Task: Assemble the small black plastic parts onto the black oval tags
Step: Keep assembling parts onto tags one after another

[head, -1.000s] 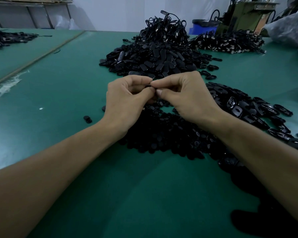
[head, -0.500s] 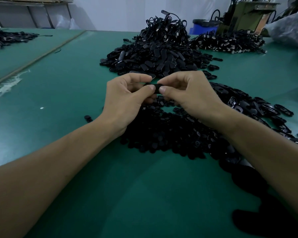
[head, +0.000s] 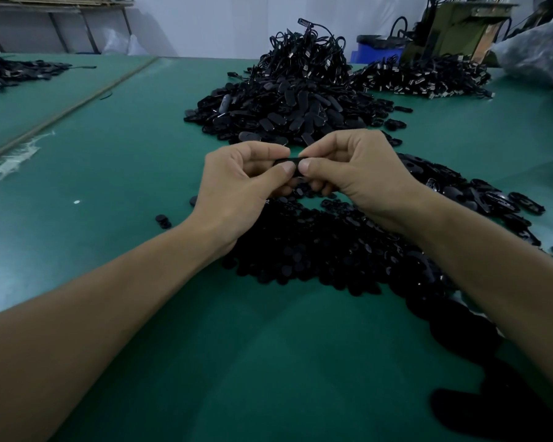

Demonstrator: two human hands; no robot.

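Both hands meet above the green table [head: 115, 314], each pinching one end of a single black oval tag [head: 290, 161] held level between them; the left hand [head: 237, 189] grips its end between thumb and curled forefinger, its other fingers folded under; the right hand [head: 358, 177] does likewise from the other side, thumb tip nearly touching the left thumb; whether a small part already sits on the tag cannot be told. Directly beneath the hands lies a flat heap of small black plastic parts [head: 316, 250]; to the right a spread of oval tags [head: 479, 193] trails off; beyond the hands rises a larger pile of tags [head: 288, 106], topped with looped cords [head: 307, 49]; a blue bin [head: 375, 51] stands behind.
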